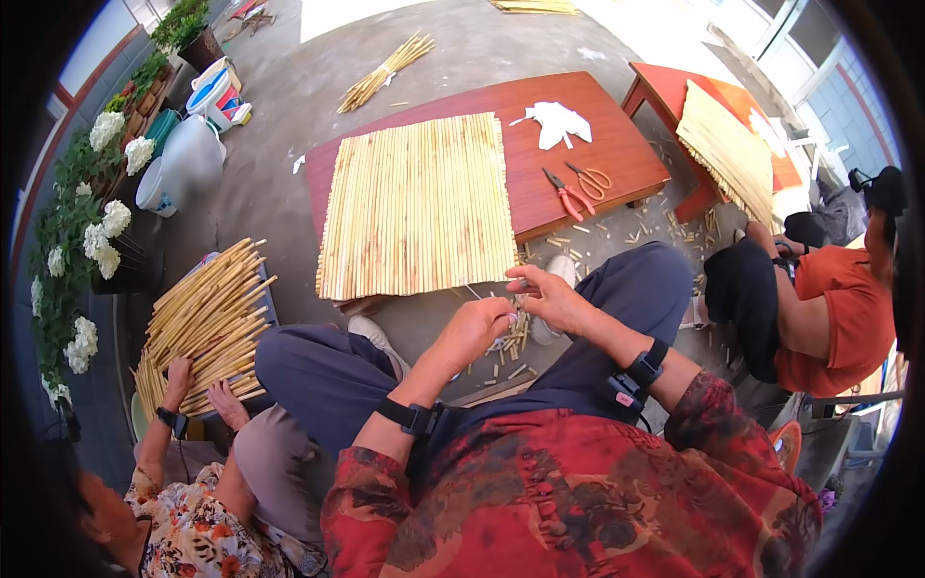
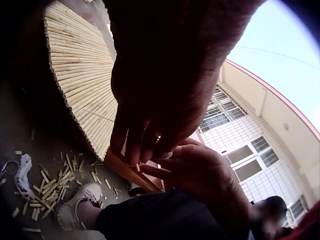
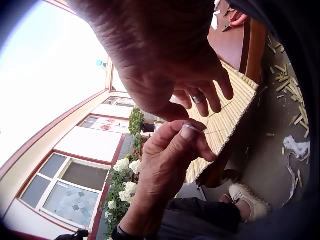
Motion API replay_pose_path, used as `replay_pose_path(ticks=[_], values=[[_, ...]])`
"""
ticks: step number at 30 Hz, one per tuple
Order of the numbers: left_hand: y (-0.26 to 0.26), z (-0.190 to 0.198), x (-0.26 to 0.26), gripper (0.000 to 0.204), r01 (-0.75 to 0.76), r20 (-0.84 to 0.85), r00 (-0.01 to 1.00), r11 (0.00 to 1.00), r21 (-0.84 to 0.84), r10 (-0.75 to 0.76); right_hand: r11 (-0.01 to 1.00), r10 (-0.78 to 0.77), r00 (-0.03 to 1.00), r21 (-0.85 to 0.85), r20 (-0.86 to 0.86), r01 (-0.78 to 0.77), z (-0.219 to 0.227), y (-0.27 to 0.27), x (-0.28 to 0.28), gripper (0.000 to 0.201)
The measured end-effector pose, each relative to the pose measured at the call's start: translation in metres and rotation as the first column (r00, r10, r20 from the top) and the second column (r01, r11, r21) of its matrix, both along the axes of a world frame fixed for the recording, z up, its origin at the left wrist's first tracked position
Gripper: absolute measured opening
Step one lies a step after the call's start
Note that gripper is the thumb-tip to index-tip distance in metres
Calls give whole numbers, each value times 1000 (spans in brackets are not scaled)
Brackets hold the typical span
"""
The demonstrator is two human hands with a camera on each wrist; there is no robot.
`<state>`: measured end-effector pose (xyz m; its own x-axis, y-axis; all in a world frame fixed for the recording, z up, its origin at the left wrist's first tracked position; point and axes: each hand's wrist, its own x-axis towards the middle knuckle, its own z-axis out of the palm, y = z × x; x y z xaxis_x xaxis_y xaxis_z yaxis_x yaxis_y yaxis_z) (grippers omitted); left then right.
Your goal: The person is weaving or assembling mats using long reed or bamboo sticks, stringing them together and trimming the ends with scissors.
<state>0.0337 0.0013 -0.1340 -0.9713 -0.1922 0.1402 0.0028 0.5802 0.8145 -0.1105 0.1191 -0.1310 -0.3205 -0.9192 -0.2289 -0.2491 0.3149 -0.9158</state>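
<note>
While the big woven mat of pale stalks lies flat on the low red surface, its stalks running away from the person and its near edge overhanging toward the knees, both hands meet just below that edge. Left hand has thumb and forefinger pinched together on a thin thread (barely visible, a pale line running from the fingertips toward the mat). Right hand sits just beside it, touching or nearly so, slightly nearer the mat edge, fingers curled; whether it holds the same thread I cannot tell. Thread's long axis runs up and away from the left fingers toward the mat. Right wrist view shows the pinch and thread clearly; head view shows only two hands close together, and left wrist view shows dark finger backs against the mat. Orange scissors lie on the surface, well apart. Cut stalk bits litter the ground below.
</note>
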Motion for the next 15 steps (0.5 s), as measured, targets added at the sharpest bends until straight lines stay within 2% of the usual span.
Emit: replay_pose_path(ticks=[1, 2, 3, 4, 6, 8, 10, 11, 13, 15], values=[[1, 6, 2, 10, -13, -79, 997, 995, -103, 5, 997, 70, 972, -33, 226, -64, -2, 0, 4, 49], [3, 10, 7, 10, -11, -74, 997, 994, -104, 3, 989, 144, 888, -80, 437, -121, -4, 0, 7, 51], [5, 14, 11, 10, -59, -54, 997, 998, 10, 59, 992, 122, 832, -41, 542, -118, 3, 1, 5, 55], [6, 16, 14, 10, -108, -26, 993, 987, 122, 112, 992, 123, 829, -44, 545, -119, 6, 2, 7, 55], [3, 17, 21, 10, -137, -54, 987, 976, 169, 148, 988, 144, 703, -62, 696, -142, 13, 8, 14, 50], [3, 19, 21, 11, -164, -85, 979, 961, 222, 186, 992, 117, 724, -49, 680, -114, 24, 10, 25, 45], [5, 23, 22, 12, -171, -4, 984, 960, 220, 177, 950, 252, 798, 17, 547, -311, 13, 9, 26, 41], [6, 24, 22, 12, -172, -4, 984, 961, 219, 177, 967, 208, 775, -5, 597, -256, 4, 11, 23, 33], [10, 27, 21, 12, -191, -120, 974, 982, 16, 191, 977, 156, 789, 25, 594, -212, 14, 13, 22, 29], [14, 36, 21, 12, -201, -84, 976, 980, 0, 200, 984, 105, 800, 57, 591, -171, 13, 16, 22, 25]])
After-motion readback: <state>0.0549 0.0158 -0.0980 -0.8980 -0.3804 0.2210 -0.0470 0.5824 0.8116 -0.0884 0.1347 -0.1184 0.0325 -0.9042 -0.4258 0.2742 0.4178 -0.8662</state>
